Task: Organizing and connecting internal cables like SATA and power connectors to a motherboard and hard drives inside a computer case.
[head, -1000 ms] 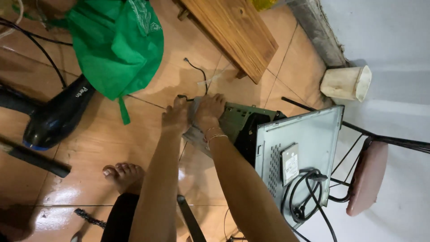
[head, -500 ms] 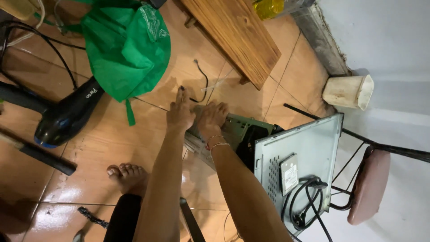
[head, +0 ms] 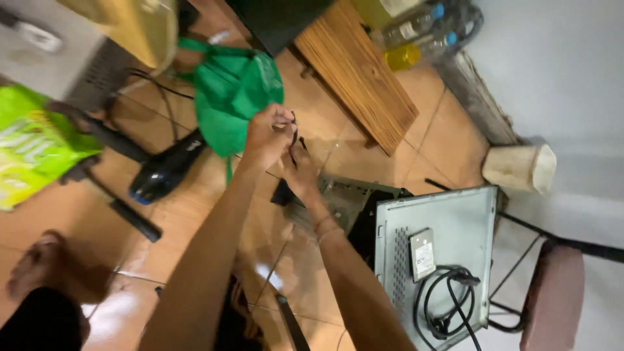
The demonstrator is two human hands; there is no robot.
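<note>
- The left hand [head: 265,135] sits just above the middle of the view, raised off the floor, fingers curled in a loose fist with thumb and fingertips pinched toward two o'clock.
- Its forearm runs bare from seven o'clock at the bottom edge up to the wrist, nearly straight.
- The right hand [head: 300,170] lies just below and to the right of the left, at about four o'clock from it, fingers bent upward and touching the left hand's fingertips.
- Its forearm comes up from five o'clock, wrist slightly bent, with thin bands around it.
</note>
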